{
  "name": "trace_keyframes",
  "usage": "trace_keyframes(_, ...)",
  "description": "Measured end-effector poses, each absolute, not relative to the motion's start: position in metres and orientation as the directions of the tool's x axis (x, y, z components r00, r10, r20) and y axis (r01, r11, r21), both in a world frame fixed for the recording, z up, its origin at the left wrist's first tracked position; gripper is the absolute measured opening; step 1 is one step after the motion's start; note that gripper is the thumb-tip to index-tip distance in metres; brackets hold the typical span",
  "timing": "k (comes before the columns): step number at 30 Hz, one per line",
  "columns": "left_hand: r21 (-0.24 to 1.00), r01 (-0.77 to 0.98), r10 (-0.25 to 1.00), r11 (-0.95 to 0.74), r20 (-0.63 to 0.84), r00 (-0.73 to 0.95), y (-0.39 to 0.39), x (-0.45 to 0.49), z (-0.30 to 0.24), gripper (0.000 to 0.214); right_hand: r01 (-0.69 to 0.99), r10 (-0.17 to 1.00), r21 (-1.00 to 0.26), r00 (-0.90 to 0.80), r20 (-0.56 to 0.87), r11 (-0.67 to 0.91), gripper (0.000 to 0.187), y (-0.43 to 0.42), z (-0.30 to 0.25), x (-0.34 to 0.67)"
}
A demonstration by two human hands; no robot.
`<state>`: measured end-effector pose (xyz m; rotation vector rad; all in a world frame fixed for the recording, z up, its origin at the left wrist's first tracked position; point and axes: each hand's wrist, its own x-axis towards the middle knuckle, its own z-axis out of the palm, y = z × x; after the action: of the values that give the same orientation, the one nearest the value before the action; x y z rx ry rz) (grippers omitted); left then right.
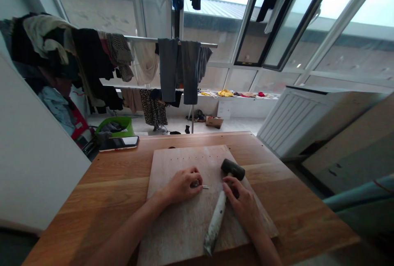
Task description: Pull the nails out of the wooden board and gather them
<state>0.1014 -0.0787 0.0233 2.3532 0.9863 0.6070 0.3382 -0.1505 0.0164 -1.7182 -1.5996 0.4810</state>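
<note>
A pale wooden board [184,233] lies on a wooden table [107,188]. My left hand [181,184] rests on the board with its fingers curled round small metal pieces; a nail or screw [205,187] pokes out at the fingertips. My right hand [243,202] lies over the upper end of a mallet's white handle [215,223], fingers bent near the black rubber head [233,169]. The mallet lies flat on the board. A row of small holes or nails [191,157] runs along the board's far part.
A black phone [119,143] lies at the table's far left corner. Beyond it stand a green basket [118,125], a drying rack [172,73] hung with clothes, and large windows. A white radiator [295,118] is at the right, a white panel at the left.
</note>
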Motion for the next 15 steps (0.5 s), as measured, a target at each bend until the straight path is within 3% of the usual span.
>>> trace_keyframes(15, 0.618, 0.505, 0.742, -0.603, 0.201, 0.639, -0.077, 0.1034, 0.0243, 0.009, 0.736, 0.958, -0.675, 0.166, 0.234, 0.037, 0.039, -0.1499, 0.0216, 0.3337)
